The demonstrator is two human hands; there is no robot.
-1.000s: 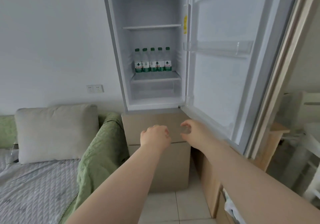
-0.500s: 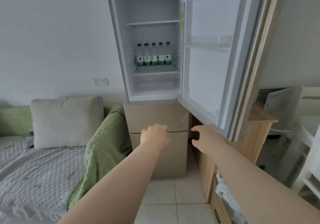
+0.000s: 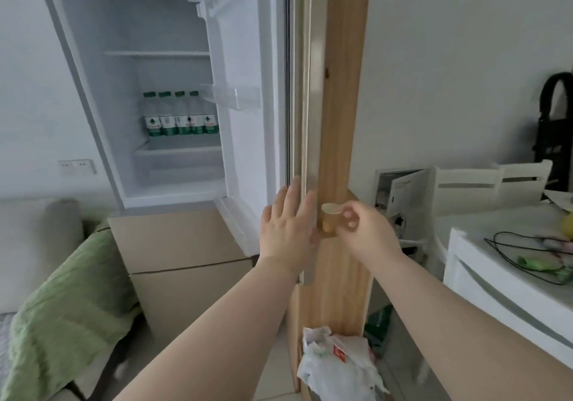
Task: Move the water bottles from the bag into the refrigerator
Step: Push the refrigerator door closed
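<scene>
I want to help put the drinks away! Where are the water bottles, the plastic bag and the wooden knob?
water bottles (image 3: 183, 124): head view, label of the middle bottle in the row.
plastic bag (image 3: 338, 369): head view, its crumpled white front.
wooden knob (image 3: 330, 209): head view, its round pale face.

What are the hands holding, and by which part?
The right hand pinches the round pale wooden knob by its front rim. The left hand is open flat and holds nothing.

Door shelf (image 3: 231, 96) partly hides the rightmost water bottle (image 3: 210, 121).
</scene>
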